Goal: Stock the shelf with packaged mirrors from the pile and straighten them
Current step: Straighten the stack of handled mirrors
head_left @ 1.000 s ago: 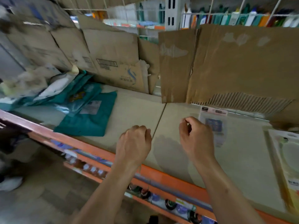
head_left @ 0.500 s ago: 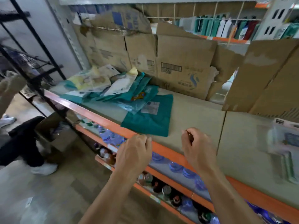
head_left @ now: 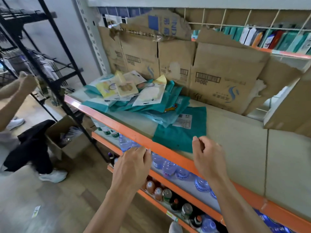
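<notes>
The shelf [head_left: 235, 132] is a long pale board with an orange front rail that passes just under the fingertips of both hands and runs off to their left and right. Along its back, well beyond the hands, stand torn sheets of brown cardboard [head_left: 227, 78], leaning upright against a wire grid. Far to the left of the left hand a black metal rack [head_left: 55, 52] rises from the floor, and beside it another person [head_left: 10, 98] shows at the frame edge with arms raised. The pile of packaged mirrors [head_left: 127, 91] lies on the shelf ahead of the left hand and somewhat to its left, well apart from it: pale flat packets tumbled at odd angles on a heap of teal bags. One flat teal bag [head_left: 181, 135] lies at the near end of that heap, just ahead of the right hand, its near corner almost at the knuckles. The left hand [head_left: 133, 163] hovers in front of the rail, fingers bent down, gripping nothing. The right hand [head_left: 207, 154] hovers over the rail, fingers curled in with the thumb against the forefinger, nothing seen in it. Under the hands, water bottles [head_left: 168, 167] line a lower shelf.
</notes>
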